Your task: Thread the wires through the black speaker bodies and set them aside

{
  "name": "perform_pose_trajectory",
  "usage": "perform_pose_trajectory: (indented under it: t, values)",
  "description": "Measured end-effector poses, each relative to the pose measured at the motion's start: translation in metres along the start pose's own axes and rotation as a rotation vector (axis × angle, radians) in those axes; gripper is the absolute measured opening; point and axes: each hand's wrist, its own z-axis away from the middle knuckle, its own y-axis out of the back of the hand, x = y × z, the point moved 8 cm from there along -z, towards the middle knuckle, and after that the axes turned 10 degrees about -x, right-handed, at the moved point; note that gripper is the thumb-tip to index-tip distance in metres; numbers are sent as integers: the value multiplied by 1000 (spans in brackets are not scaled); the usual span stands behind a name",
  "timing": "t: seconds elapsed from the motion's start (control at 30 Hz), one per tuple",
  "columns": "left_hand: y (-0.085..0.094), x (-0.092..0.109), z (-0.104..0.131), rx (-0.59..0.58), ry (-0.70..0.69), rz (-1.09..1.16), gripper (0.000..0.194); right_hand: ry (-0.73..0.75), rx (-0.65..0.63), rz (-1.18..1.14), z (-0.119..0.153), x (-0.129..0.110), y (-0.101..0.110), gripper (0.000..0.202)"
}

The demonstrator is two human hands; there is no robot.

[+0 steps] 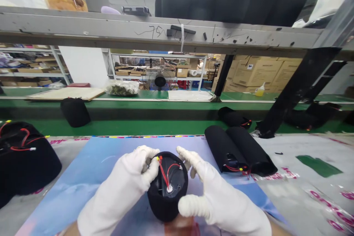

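Observation:
A black fabric-covered cylinder (167, 206), perhaps a speaker body, stands on the blue printed sheet with its end facing me. Red wires (165, 175) run from a white plug (169, 188) inside that end, and a yellow-tipped connector lies at the rim. My left hand (135, 171), in a white glove, grips the cylinder's upper left rim, thumb and fingers closed beside the connector. At the right side, my gloved right hand (204, 188) is spread open, thumb near the lower edge and fingers by the upper rim; whether it touches the fabric I cannot tell.
Two similar black cylinders (238, 151) lie right of the sheet (116, 184), and a larger black piece with wires (27, 162) stands left. Further black pieces sit on the green conveyor (155, 127) behind. A metal shelf beam (110, 25) crosses above; a slanted black post (293, 92) stands right.

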Motion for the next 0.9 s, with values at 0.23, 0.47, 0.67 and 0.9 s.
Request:
perform_pose_trajectory:
  t: [0.23, 0.47, 0.67, 0.9]
  values:
    - [4, -30, 21, -197, 240, 384, 42, 39, 5, 25, -1, -1, -12, 133]
    - [6, -107, 33, 408, 406, 860, 43, 129, 50, -189, -44, -43, 1, 117]
    - [-12, -128, 26, 432, 417, 853, 45, 113, 455, 11, -160, -43, 76, 100]
    - [-21, -144, 16, 363, 382, 820, 37, -52, 459, 263, -243, -23, 97, 50]
